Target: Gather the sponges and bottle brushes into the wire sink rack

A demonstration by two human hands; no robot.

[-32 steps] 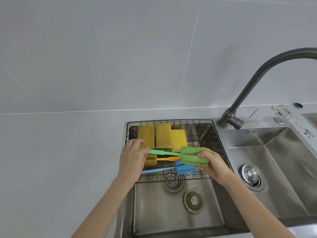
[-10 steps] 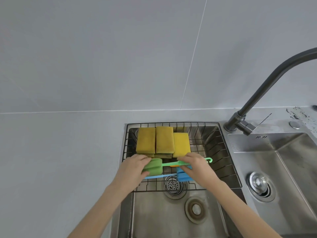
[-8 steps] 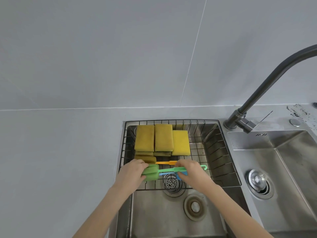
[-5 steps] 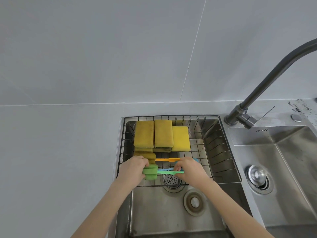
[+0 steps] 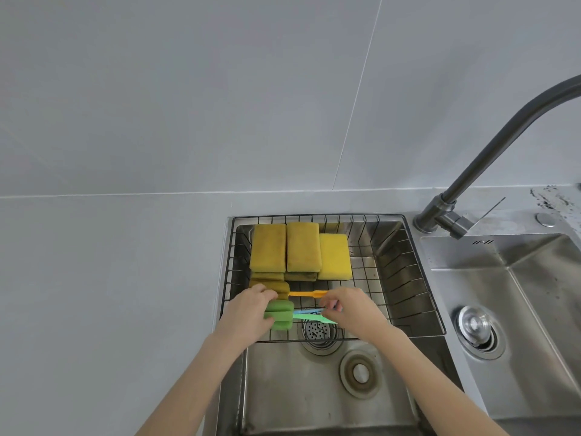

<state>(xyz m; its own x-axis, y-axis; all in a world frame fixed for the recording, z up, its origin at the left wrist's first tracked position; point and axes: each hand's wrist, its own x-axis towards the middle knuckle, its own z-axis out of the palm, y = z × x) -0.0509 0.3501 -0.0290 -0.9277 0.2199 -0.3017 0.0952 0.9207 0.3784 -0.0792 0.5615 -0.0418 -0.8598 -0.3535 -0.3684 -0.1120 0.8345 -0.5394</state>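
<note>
Flipped since earlier, green brush (image 5: 279, 316) sits foam-leftward in left hand (image 5: 251, 313), right hand (image 5: 352, 309) pinching its handle (tip hidden).

Both hands reach forward, left hand (image 5: 251, 313) curled, right hand (image 5: 352, 309) apparently pinching, fingertips partly hidden.

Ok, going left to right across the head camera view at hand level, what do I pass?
Left hand → green brush head → green handle → right hand → rack's right wall → right basin drain.
</note>
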